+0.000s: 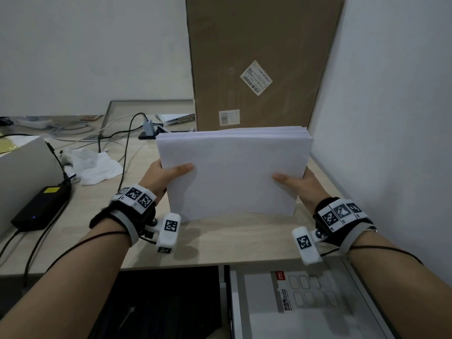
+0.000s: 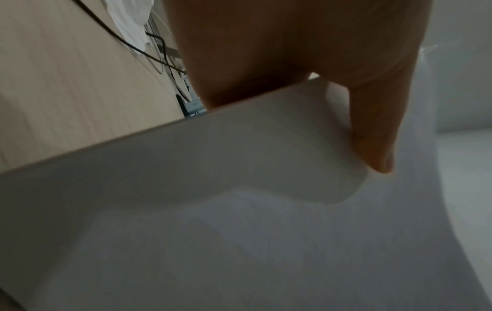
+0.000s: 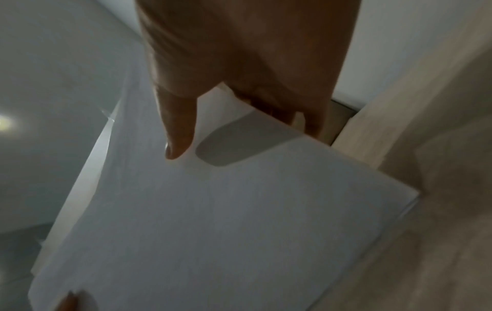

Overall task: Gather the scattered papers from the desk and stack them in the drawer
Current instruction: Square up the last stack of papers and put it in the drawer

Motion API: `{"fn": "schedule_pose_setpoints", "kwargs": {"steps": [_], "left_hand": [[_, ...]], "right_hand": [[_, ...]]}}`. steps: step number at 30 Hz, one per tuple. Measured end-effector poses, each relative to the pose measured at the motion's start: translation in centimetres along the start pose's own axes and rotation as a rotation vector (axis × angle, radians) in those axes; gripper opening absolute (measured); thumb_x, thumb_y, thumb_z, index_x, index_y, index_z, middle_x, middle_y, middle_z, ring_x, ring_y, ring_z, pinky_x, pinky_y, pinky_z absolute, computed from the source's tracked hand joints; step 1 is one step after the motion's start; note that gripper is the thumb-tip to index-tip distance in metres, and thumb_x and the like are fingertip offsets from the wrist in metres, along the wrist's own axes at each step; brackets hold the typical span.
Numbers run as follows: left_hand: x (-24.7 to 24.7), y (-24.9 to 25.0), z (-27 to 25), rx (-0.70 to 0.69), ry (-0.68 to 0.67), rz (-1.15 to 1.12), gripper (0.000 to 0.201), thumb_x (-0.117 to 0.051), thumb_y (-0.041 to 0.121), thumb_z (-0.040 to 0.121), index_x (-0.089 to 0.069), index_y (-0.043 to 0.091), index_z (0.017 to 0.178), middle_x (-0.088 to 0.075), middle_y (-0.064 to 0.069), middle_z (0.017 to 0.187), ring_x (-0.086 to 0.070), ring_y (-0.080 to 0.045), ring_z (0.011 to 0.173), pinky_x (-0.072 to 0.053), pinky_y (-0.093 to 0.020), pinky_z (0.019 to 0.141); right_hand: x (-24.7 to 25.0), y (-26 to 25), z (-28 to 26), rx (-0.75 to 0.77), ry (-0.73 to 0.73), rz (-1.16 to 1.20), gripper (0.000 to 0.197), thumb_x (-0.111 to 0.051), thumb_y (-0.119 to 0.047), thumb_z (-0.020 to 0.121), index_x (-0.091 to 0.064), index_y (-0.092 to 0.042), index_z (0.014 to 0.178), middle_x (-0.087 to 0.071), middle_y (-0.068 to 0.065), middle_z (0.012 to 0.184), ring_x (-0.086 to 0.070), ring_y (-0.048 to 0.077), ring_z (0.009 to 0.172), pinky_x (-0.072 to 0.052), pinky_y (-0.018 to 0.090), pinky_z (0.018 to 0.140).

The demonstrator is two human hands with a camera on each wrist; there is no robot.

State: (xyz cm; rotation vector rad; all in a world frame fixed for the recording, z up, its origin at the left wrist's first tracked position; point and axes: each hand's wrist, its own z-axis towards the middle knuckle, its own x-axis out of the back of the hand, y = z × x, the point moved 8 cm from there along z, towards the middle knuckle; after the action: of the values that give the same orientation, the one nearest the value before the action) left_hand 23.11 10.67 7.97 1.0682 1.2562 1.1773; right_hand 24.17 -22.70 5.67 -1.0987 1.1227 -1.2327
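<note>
Desk [image 1: 215,243]: both hands, left [image 1: 160,178], right [image 1: 299,183], grip paper stack [image 1: 232,172]; open drawer [image 1: 362,277] holds "deli" sticker pack [image 1: 303,294].

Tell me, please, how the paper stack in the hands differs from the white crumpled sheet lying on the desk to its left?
The paper stack is flat, squared and stood on its lower edge; the crumpled sheet is wrinkled and lies loose. The left hand and right hand grip the stack; nothing touches the crumpled sheet. Both are white.
</note>
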Motion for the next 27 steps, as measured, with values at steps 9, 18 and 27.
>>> {"fn": "schedule_pose_setpoints", "kwargs": {"steps": [9,18,27], "left_hand": [[0.0,1.2,-0.3,-0.031,0.089,-0.054,0.048,-0.079,0.017,0.071,-0.062,0.007,0.115,-0.068,-0.015,0.114,-0.065,-0.033,0.105,-0.053,-0.046,0.089],[0.3,-0.7,-0.7,0.006,0.062,-0.007,0.078,-0.085,0.03,0.047,-0.061,0.009,0.118,-0.067,-0.013,0.116,-0.065,-0.031,0.105,-0.055,-0.044,0.086],[1.8,-0.2,-0.3,0.019,0.275,0.098,0.023,-0.081,0.013,0.071,-0.065,0.017,0.086,-0.069,-0.014,0.106,-0.066,-0.033,0.1,-0.053,-0.048,0.091]], "right_hand": [[-1.0,-0.9,-0.2,0.037,0.091,-0.052,0.056,-0.083,-0.037,0.065,-0.058,-0.023,0.113,-0.068,-0.002,0.112,-0.065,0.018,0.103,-0.052,0.043,0.094],[-0.4,0.1,0.7,-0.076,-0.026,-0.078,0.105,-0.093,-0.042,0.039,-0.046,-0.009,0.126,-0.061,0.009,0.123,-0.061,0.021,0.109,-0.05,0.044,0.096],[-1.8,-1.1,-1.5,-0.072,-0.086,-0.259,0.028,-0.069,-0.014,0.085,-0.06,-0.017,0.111,-0.066,-0.004,0.104,-0.062,0.014,0.099,-0.051,0.027,0.08]]}}
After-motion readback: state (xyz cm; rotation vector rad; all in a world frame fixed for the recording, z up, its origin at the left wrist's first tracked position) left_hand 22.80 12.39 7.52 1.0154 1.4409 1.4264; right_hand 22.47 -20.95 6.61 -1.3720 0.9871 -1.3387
